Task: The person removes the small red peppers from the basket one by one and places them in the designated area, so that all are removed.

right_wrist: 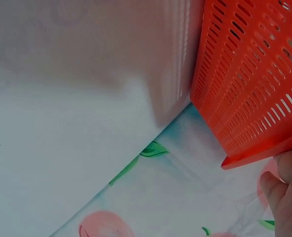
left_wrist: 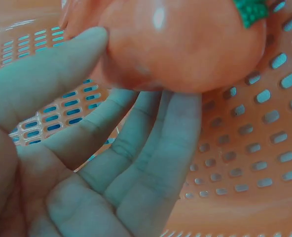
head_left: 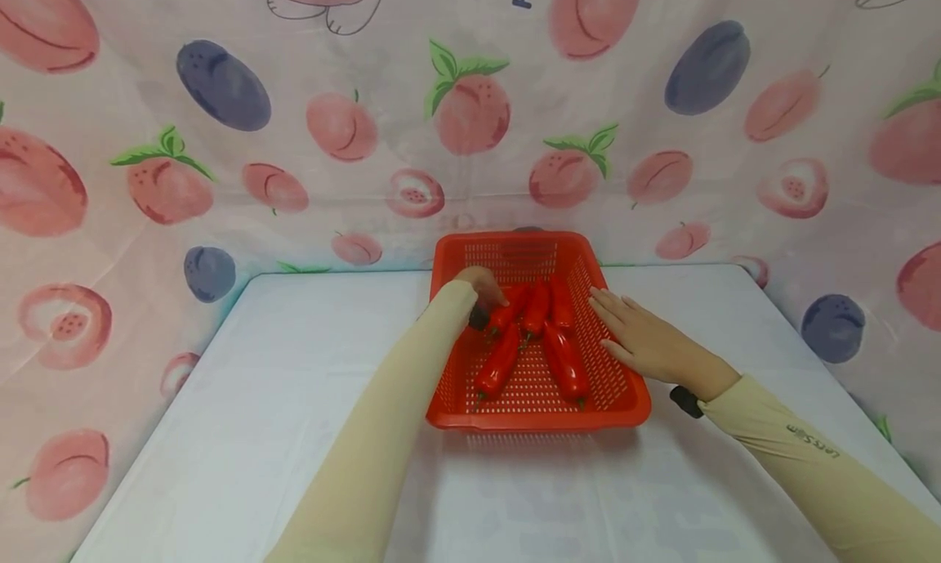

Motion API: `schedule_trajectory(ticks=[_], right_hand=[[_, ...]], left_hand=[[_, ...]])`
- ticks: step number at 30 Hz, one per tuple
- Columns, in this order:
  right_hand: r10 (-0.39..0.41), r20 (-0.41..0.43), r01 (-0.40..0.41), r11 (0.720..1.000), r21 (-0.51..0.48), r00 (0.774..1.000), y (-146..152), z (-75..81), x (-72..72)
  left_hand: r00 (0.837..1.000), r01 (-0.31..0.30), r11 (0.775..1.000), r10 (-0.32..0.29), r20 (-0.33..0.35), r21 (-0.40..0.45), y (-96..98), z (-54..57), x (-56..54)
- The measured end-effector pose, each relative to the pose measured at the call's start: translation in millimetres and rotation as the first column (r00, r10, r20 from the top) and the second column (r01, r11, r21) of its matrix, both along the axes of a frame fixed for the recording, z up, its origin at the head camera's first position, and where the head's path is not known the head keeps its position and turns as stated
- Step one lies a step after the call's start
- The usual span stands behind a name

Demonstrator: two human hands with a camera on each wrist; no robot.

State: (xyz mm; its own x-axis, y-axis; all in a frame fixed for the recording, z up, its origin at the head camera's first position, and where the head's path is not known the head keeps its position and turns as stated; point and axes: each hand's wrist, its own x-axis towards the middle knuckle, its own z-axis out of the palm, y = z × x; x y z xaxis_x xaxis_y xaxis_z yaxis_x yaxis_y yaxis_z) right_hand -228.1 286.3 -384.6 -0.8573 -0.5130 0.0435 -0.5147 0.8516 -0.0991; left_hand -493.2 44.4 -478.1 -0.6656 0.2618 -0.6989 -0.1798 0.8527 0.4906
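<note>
Taking the basket as the dial, with twelve at its far side, I see the left hand (head_left: 483, 283) reaching in between ten and eleven, thumb and fingers pinching a red pepper (left_wrist: 195, 49) that lies inside the red basket (head_left: 537, 421) at about ten o'clock. That pinch looks like the weak spot to me: the thumb meets the glossy skin only at its tip while the fingers reach underneath, so the pepper could roll or squirt out if squeezed unevenly. Its company is close, too. The middle pepper (head_left: 538, 308) lies just beside it near twelve, and the lower-left pepper (head_left: 500, 363) sits at eight, with stems crowding the centre; a careless pull might drag a neighbour along. The right hand (head_left: 650, 342), fingers extended, rests against the rim at three without grasping it. If it pressed down hard, the basket might tip that way; if it pushed sideways, the whole thing might skid over the white table (head_left: 323, 342). I'd also mind the left sleeve (head_left: 400, 399), crossing the rim around nine, since a low swing of the arm could knock the basket.
</note>
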Motion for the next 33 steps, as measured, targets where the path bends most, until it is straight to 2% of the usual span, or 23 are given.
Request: schedule_trajectory(ticks=[2, 3, 5, 6, 7, 8, 9, 10, 14, 15, 17, 19, 21, 23, 24, 26, 28, 30, 33], right_hand=[[0.002, -0.006, -0.002, 1.000, -0.008, 1.000, 0.3, -0.9, -0.1], [0.003, -0.005, -0.003, 1.000, -0.011, 1.000, 0.3, -1.1, -0.1], [0.003, 0.001, -0.003, 1.000, -0.015, 1.000, -0.5, -0.7, -0.6], [0.003, 0.006, -0.002, 1.000, -0.015, 1.000, -1.0, -0.3, -0.7], [0.002, 0.012, -0.001, 1.000, -0.014, 1.000, -1.3, 0.3, -0.7], [0.000, 0.017, 0.000, 1.000, -0.010, 1.000, -1.4, 0.9, -0.5], [-0.001, 0.021, 0.001, 1.000, -0.007, 1.000, -1.6, 1.6, -0.2], [-0.002, 0.022, 0.002, 1.000, -0.006, 1.000, -1.6, 2.1, 0.0], [-0.013, 0.030, 0.013, 1.000, -0.003, 0.999, -1.3, 3.1, 0.5], [-0.016, 0.032, 0.016, 1.000, -0.004, 0.999, -1.3, 3.0, 0.3], [-0.020, 0.037, 0.020, 1.000, -0.005, 0.999, -1.2, 2.6, 0.1], [-0.020, 0.039, 0.021, 1.000, -0.006, 0.999, -1.2, 2.5, 0.0], [-0.019, 0.039, 0.020, 1.000, -0.007, 0.999, -1.3, 2.5, 0.1], [-0.018, 0.040, 0.019, 1.000, -0.009, 0.999, -1.5, 2.6, 0.4], [-0.019, 0.040, 0.019, 1.000, -0.010, 0.999, -1.5, 2.6, 0.5], [-0.018, 0.039, 0.019, 1.000, -0.011, 0.999, -1.3, 2.6, 0.7], [-0.018, 0.038, 0.018, 1.000, -0.013, 0.999, -1.3, 2.5, 1.0], [-0.018, 0.038, 0.019, 1.000, -0.015, 0.999, -1.2, 2.2, 1.0], [-0.019, 0.039, 0.020, 1.000, -0.018, 0.999, -1.1, 1.0, 0.9]], left_hand=[[1.000, -0.019, 0.999, 0.019, 0.007, 0.035, 0.1, 3.6, 4.9], [0.999, -0.031, 0.998, 0.032, -0.004, 0.053, -0.3, 9.9, 13.4], [0.993, -0.114, 0.985, 0.114, 0.000, 0.127, -3.1, 33.3, 40.7], [0.992, -0.122, 0.982, 0.125, -0.006, 0.146, -5.4, 46.9, 55.8], [0.992, -0.128, 0.979, 0.129, 0.003, 0.160, -7.5, 65.2, 73.3], [0.995, -0.092, 0.982, 0.095, -0.011, 0.166, -9.7, 74.1, 81.6], [0.994, -0.106, 0.979, 0.110, -0.015, 0.174, -10.3, 83.7, 92.6], [0.994, -0.099, 0.980, 0.105, -0.021, 0.175, -11.0, 88.5, 97.1], [0.985, -0.171, 0.969, 0.170, 0.021, 0.179, -11.8, 95.4, 103.0], [0.981, -0.194, 0.965, 0.194, 0.018, 0.176, -11.2, 100.9, 109.7], [0.976, -0.217, 0.958, 0.216, 0.029, 0.187, -11.5, 101.5, 111.6], [0.981, -0.194, 0.964, 0.194, 0.019, 0.180, -9.0, 100.7, 110.9], [0.985, -0.169, 0.974, 0.171, -0.001, 0.150, -4.4, 88.2, 101.0], [0.990, -0.138, 0.983, 0.138, 0.011, 0.120, 0.3, 55.8, 68.6], [0.991, -0.135, 0.984, 0.132, 0.026, 0.114, 1.9, 48.1, 59.7], [0.989, -0.145, 0.981, 0.139, 0.052, 0.128, 2.7, 37.2, 48.1], [0.986, -0.157, 0.976, 0.148, 0.071, 0.153, 1.4, 33.4, 43.9], [0.979, -0.202, 0.961, 0.193, 0.063, 0.191, -2.1, 58.6, 71.0], [0.974, -0.227, 0.946, 0.222, 0.045, 0.232, -8.3, 93.3, 106.4]])
